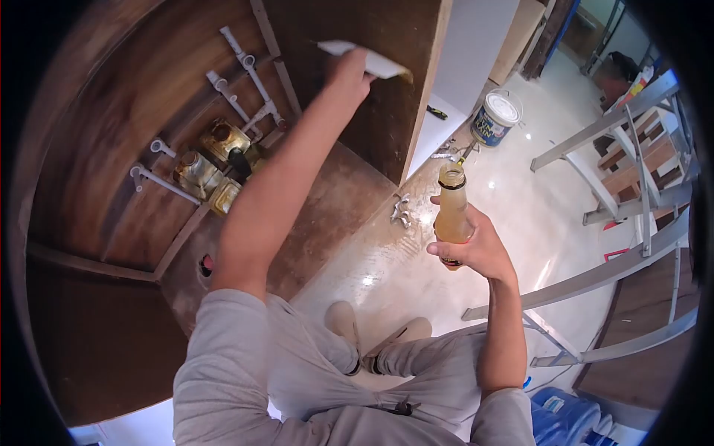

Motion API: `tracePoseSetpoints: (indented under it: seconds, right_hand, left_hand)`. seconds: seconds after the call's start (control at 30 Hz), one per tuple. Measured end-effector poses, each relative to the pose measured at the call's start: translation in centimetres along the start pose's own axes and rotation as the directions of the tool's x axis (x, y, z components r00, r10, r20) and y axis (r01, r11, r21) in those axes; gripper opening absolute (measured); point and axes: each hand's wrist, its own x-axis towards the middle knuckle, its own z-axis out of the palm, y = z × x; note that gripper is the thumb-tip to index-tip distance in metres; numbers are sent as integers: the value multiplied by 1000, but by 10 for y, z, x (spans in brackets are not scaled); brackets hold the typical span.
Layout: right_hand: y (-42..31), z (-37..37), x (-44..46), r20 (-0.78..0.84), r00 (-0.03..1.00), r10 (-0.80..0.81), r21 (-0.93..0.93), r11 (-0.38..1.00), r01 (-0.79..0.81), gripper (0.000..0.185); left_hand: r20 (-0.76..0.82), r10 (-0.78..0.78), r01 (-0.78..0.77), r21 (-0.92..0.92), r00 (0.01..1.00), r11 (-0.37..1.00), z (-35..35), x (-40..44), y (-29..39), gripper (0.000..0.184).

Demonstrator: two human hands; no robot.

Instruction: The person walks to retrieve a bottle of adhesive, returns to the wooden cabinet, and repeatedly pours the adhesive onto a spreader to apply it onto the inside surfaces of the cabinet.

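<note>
Light grey shirt is worn; creased sleeves are ended near the elbows. Grey trousers are worn, fabric wrinkled. Dark bands are seen by the ankles, beige rounded shoes below. Left hand and right hand are bare.

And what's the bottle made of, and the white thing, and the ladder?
The bottle looks like smooth glass: it's see-through and shiny. The white thing is blurred; flat and stiff-looking, maybe plastic. The ladder seems satiny metal, probably aluminium, because it's silvery-grey.
</note>
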Motion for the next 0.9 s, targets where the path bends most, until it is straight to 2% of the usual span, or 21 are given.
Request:
tracePoseSetpoints:
  seconds: [0.03, 0.1, 0.17, 0.23, 0.27, 0.33, 0.37, 0.43, 0.5, 0.6, 0.7, 0.77, 0.83, 0.9]
  right_hand:
    - [-1, 2, 0, 7, 1000, 9, -17, 1000, -8, 58]
    - [-3, 4, 2, 25, 999, 32, -44, 999, -31, 64]
    - [-3, 5, 6, 37, 998, 47, -50, 998, -45, 69]
    - [0, 3, 7, 32, 998, 46, -54, 998, -45, 69]
    - [2, 0, 7, 24, 999, 43, -60, 997, -41, 69]
    - [5, -3, 7, -1, 1000, 18, -73, 997, -18, 67]
    - [5, -4, 7, -12, 1000, 2, -74, 997, -3, 65]
    - [7, -5, 7, -19, 999, -42, -68, 997, 41, 59]
    - [12, -8, 7, -23, 997, -77, -87, 993, 75, 56]
    - [12, -13, 3, -32, 998, -56, -72, 996, 54, 55]
    - [11, -19, 4, -35, 999, -37, -49, 998, 35, 54]
    - [13, -23, 2, -42, 999, -35, -46, 998, 33, 53]
    - [15, -21, 0, -43, 998, -35, -33, 999, 34, 51]
    - [21, -22, 1, -16, 999, -39, -2, 999, 39, 50]
  left_hand:
    - [2, 56, -56, -1, 998, 998, 19, -11, 21, 40]
    - [89, 32, -33, 12, 996, 999, 30, 5, 46, 36]
    - [107, 179, -154, -206, 978, 966, 22, 44, 54, 16]
    - [343, 111, -63, -150, 933, 987, -14, 61, 82, 33]
    - [224, 136, -112, -118, 965, 987, 1, -15, 88, 34]
    - [86, -11, 19, -92, 996, 996, -46, -18, 52, 40]
    - [94, -59, 69, -112, 994, 991, -74, -23, 19, 45]
    - [-48, -117, 116, -21, 992, 993, -121, -35, -54, 49]
    - [-265, -240, 277, 112, 934, 954, -133, -42, -102, 52]
    - [-192, -184, 214, 151, 964, 965, -121, -22, -140, 47]
    - [-264, -127, 189, 222, 956, 957, -56, -20, -95, 46]
    - [-127, -27, 50, 184, 992, 982, -40, 2, -60, 43]
    - [-32, 11, -7, 133, 999, 991, 1, 7, -5, 39]
    - [-16, 45, -42, 152, 999, 988, 45, 11, 40, 37]
